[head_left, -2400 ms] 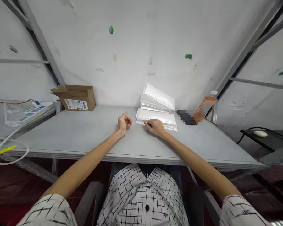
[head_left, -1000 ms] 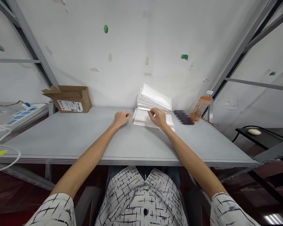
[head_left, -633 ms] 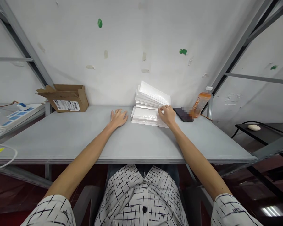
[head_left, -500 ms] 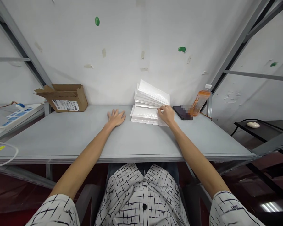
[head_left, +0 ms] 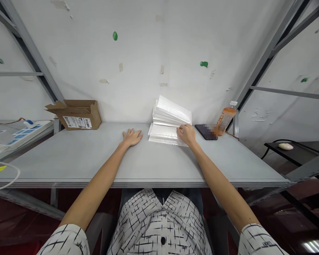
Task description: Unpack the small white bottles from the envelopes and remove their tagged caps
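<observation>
Several white bubble mailers (head_left: 171, 110) lie in a loosely fanned stack at the middle back of the grey table, their upper ends raised near the wall. My right hand (head_left: 186, 134) rests over the stack's lower right part with its fingers curled and pressed together; whatever is between the fingertips is hidden. To the left of the mailers, my left hand (head_left: 132, 137) lies palm down on the tabletop, fingers spread, holding nothing. A black phone (head_left: 206, 131), partly blurred, lies just right of my right hand.
An orange drink bottle (head_left: 225, 119) leans at the back right. On the back left stands an opened cardboard box (head_left: 79, 115) with a label. Beyond the left edge are a power strip (head_left: 29, 131) and white cables. A white mouse (head_left: 285, 146) lies on a dark shelf at right.
The scene has shifted slightly lower in the view. My right hand's fingers are more tightly curled over the mailers. My left hand still lies flat in the same place.
</observation>
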`<state>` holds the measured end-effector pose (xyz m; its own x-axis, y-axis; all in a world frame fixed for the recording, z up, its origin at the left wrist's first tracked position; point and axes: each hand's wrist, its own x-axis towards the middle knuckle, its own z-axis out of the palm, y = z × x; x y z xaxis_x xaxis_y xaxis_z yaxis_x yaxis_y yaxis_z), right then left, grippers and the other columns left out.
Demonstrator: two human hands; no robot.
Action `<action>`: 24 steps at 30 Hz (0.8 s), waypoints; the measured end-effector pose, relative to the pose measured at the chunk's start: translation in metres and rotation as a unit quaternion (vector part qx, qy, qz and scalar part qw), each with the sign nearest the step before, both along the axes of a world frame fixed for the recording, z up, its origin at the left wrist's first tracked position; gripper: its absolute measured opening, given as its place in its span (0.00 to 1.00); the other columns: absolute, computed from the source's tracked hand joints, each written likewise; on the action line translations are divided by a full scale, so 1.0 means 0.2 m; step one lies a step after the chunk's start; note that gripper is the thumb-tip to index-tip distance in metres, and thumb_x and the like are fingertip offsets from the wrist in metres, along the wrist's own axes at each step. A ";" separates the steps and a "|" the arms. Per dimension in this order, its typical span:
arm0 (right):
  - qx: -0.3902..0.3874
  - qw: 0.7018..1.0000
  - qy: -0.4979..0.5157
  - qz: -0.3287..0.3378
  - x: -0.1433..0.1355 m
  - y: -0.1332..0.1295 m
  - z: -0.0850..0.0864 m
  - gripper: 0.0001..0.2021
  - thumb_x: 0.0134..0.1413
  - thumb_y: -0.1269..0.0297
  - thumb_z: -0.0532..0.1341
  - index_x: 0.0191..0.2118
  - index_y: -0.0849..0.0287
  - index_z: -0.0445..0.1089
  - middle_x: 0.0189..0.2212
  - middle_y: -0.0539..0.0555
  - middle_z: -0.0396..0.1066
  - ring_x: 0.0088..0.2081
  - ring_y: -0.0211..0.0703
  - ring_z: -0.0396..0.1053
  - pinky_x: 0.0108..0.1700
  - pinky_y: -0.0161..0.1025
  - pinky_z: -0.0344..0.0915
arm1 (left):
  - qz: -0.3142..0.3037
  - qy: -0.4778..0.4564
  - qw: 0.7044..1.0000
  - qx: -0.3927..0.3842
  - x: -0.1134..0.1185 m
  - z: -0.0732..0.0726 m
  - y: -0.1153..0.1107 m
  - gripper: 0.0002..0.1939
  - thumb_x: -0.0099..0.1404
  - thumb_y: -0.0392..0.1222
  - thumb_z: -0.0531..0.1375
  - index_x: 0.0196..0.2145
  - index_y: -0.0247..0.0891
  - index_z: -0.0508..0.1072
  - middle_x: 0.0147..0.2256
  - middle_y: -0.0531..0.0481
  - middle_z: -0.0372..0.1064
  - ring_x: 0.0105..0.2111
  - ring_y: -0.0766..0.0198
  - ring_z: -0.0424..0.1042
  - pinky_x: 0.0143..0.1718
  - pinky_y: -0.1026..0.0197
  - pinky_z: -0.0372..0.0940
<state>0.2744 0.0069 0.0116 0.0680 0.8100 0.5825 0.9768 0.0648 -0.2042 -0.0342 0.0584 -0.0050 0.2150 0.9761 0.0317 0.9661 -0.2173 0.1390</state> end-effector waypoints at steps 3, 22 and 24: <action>-0.001 1.000 0.003 -0.004 0.00 0.00 0.00 0.15 0.61 0.61 0.53 0.36 0.62 0.75 0.36 0.62 0.73 0.42 0.53 0.67 0.39 0.41 0.58 | -0.006 0.002 1.000 -0.006 -0.02 0.01 0.01 0.32 0.69 0.60 0.39 0.65 0.48 0.58 0.66 0.38 0.49 0.66 0.38 0.45 0.60 0.33 0.43; -0.131 0.985 -0.033 0.109 -0.01 -0.07 0.08 0.32 0.44 0.42 0.67 0.52 0.56 0.70 0.50 0.61 0.71 0.50 0.54 0.68 0.50 0.45 0.60 | -0.019 -0.023 1.000 -0.007 -0.03 0.03 0.00 0.30 0.68 0.57 0.43 0.62 0.46 0.62 0.64 0.38 0.54 0.66 0.41 0.47 0.60 0.35 0.44; -0.131 0.985 -0.029 0.110 -0.01 -0.08 0.09 0.30 0.46 0.44 0.67 0.52 0.56 0.71 0.50 0.60 0.72 0.49 0.54 0.68 0.48 0.44 0.61 | -0.021 -0.039 0.999 -0.004 -0.04 0.03 -0.01 0.29 0.67 0.57 0.44 0.61 0.45 0.64 0.63 0.37 0.57 0.65 0.42 0.49 0.60 0.35 0.45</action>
